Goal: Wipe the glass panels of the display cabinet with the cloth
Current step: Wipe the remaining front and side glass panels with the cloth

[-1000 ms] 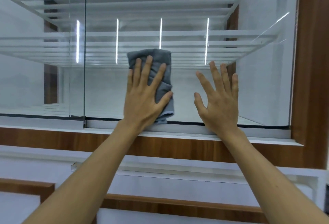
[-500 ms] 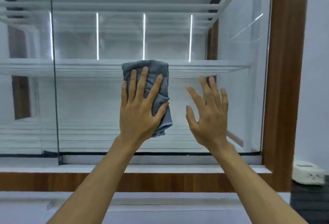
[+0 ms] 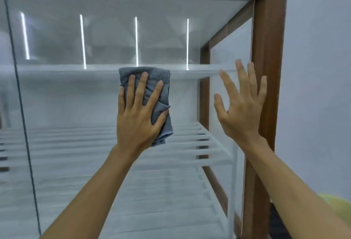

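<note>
A folded grey cloth (image 3: 160, 84) lies flat against the front glass panel (image 3: 76, 96) of the display cabinet. My left hand (image 3: 139, 115) presses on the cloth with fingers spread and the thumb hooked round its right edge. My right hand (image 3: 242, 104) is open, fingers apart, raised against the glass close to the cabinet's brown wooden frame (image 3: 267, 67), holding nothing. The cloth sits at the height of a white shelf (image 3: 66, 68) inside the cabinet.
A dark vertical seam (image 3: 20, 105) splits the glass from a second panel on the left. White shelves and bright light strips show behind the glass. A pale wall (image 3: 319, 67) runs to the right of the frame, with a yellowish object (image 3: 338, 208) low down.
Both hands and the cloth have travelled up the glass from the bottom rail to the upper shelf. The view has tilted up, so the cabinet's top frame now shows.
</note>
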Tool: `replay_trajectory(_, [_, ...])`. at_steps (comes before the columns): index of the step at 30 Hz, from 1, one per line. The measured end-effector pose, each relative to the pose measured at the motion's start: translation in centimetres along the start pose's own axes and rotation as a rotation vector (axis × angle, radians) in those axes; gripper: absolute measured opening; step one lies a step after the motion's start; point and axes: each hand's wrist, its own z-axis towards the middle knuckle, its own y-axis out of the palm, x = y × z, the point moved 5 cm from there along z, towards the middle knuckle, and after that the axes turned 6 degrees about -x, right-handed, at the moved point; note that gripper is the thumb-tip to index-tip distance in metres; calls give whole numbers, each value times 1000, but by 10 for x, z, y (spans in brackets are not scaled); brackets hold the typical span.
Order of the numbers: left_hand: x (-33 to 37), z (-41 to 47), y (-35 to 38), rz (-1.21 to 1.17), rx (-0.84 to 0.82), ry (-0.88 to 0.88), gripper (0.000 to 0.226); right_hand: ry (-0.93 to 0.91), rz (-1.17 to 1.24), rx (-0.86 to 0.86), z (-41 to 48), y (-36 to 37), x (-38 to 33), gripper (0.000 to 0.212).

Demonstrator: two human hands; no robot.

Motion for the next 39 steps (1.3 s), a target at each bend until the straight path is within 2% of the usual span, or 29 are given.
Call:
replay_trajectory(5, [1,70,-11,7,12,-4,68,3,-58,-12,66,-16,35,56])
replay_trajectory(11, [-12,114,-22,31,3,-39,69,-22,-121,-101,115,-17,59,57])
replay_trajectory(26, [-3,142,-27,-58,21,-94,67,-50,-141,-80,118,-9,62,53])
replay_trajectory(34, [12,160,-22,-73,51,-178,67,-44,-122,-92,118,-8,63,51])
replay_trajectory(39, [31,169,-18,-59,49,-216,67,-22,8,-2,117,-14,64,52])
